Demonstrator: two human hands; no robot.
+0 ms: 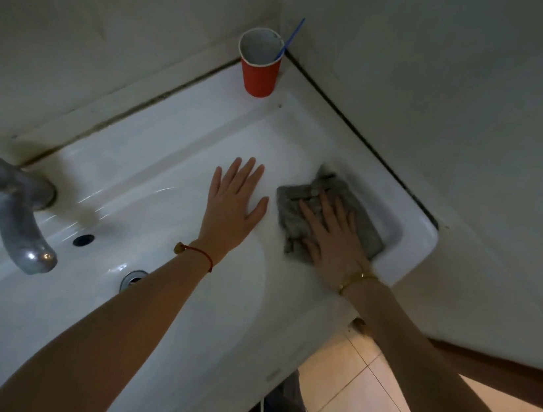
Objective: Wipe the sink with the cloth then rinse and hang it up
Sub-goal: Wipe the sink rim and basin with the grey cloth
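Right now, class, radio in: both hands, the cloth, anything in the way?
Left hand flat on sink ledge. Right hand pressing grey cloth flat. Red cup in far corner.

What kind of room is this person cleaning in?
Most likely a small bathroom: a white sink with a metal tap sits in a wall corner, a red cup holding a toothbrush on its ledge, tiled floor below.

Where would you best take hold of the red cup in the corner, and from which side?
Grip the red cup around its mid wall, coming from the basin side: walls close its back and right. It stands upright, and a blue stick leans out of its far right rim, so a top grasp is probably awkward.
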